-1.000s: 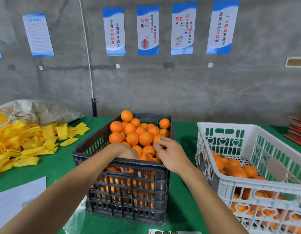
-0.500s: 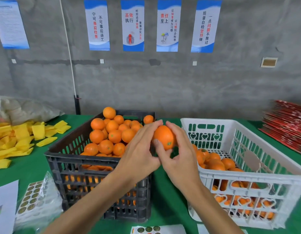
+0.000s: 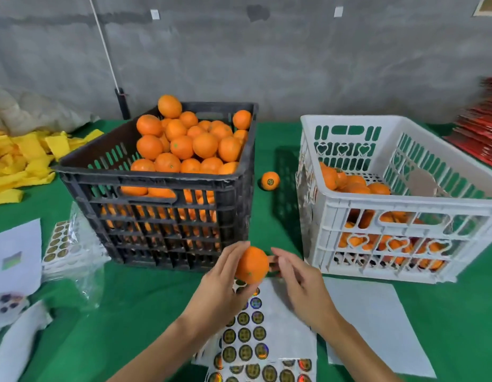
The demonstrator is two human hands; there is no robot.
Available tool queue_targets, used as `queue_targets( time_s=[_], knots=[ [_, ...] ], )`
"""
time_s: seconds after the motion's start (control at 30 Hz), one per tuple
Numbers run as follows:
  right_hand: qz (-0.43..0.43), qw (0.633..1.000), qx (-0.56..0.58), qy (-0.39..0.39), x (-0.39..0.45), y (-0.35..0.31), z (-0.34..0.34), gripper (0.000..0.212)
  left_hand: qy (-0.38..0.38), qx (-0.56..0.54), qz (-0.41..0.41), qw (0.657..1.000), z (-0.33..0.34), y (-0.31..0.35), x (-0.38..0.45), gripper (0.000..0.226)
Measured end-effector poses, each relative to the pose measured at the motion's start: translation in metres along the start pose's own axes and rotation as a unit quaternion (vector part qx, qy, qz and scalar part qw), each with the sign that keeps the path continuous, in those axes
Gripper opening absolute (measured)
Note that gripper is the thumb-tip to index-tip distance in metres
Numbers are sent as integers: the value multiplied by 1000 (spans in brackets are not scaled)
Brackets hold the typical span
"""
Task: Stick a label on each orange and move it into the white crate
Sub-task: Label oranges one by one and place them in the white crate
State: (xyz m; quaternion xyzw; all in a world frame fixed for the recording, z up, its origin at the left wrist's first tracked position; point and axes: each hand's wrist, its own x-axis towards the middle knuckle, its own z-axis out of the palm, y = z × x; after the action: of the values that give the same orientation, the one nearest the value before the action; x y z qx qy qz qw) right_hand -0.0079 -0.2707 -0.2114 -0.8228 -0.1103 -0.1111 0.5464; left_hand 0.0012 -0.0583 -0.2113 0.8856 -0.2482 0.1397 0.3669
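Left hand (image 3: 225, 282) grips orange (image 3: 251, 264) | right hand (image 3: 300, 282) released, fingers relaxed | lowered over label sheet (image 3: 255, 334)

Round orange (image 3: 251, 264) held up above label sheet (image 3: 247, 334), near front of table. Sheet flat on green cloth, rows of round dark-and-gold stickers. White crate (image 3: 404, 199) at right, partly filled with oranges. Lone labelled orange (image 3: 270, 181) between the two crates.
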Motion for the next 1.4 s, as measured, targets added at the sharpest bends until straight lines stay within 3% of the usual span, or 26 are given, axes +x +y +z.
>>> queue_targets(
  time_s=[0.1,0.23,0.33,0.5,0.83,0.9,1.0,1.07,1.4],
  knots=[
    [-25,987,-117,-111,-9,13,11,31,21,-100,-52,993,0,-15,-14,79],
    [-63,938,-274,-201,-10,13,14,65,54,-218,-124,967,7,-17,-22,82],
    [-45,933,-300,-192,-10,13,9,76,48,-251,-163,953,16,-15,-25,80],
    [-55,937,-295,-179,-4,13,6,60,6,-261,-165,951,20,-18,-26,81],
    [-91,929,-309,-181,-5,12,7,40,10,-263,-149,953,20,-18,-25,78],
    [-104,923,-326,-177,-7,10,7,44,13,-267,-148,952,20,-19,-25,78],
    [-75,926,-324,-178,-10,11,4,73,8,-285,-146,947,21,-21,-26,78],
    [-68,923,-327,-191,-11,13,3,79,4,-290,-144,946,21,-22,-27,77],
    [-99,939,-291,-152,-6,19,6,40,14,-290,-145,946,20,-22,-26,77]
  ],
)
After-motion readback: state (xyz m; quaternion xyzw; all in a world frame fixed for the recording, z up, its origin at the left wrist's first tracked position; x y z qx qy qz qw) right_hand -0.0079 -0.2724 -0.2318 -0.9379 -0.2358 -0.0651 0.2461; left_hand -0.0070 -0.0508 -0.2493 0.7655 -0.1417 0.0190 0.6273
